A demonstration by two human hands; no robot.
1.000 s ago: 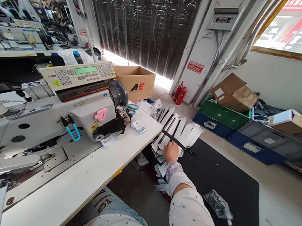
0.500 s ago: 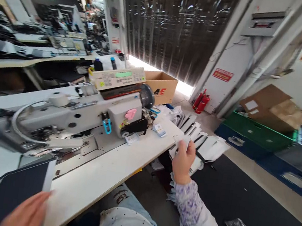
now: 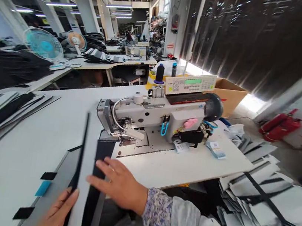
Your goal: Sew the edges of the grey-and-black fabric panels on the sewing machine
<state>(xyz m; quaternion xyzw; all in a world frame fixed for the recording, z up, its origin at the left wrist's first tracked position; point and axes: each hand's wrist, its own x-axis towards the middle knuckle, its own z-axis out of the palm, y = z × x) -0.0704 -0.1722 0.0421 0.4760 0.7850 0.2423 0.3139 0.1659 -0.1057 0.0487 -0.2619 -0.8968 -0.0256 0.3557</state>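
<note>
White fabric with a black edge forms a narrow flap (image 3: 86, 167) at the near side of the white tabletop (image 3: 54, 122), and its long axis runs from near to far, roughly away from the wearer. The left hand (image 3: 59, 210) is at its near left, thumb and fingers apparently pinching the black edge, so most of the visible length extends beyond that grip toward the far side. The right hand (image 3: 121, 185) lies just to the right, fingers spread and pointing left across a dark panel (image 3: 102, 151); the fingertips come close to the flap, but I cannot tell whether they press on anything. Of the two, the left hand is nearer, as it already has the edge. The dark panel's far end reaches just beside the left end of the sewing machine (image 3: 151, 113), which stands far and right of both hands. Left of the flap, a grey panel (image 3: 59, 178) lies at a slant, with black tabs (image 3: 48, 176) and a blue tab (image 3: 43, 188) along its left edge.
</note>
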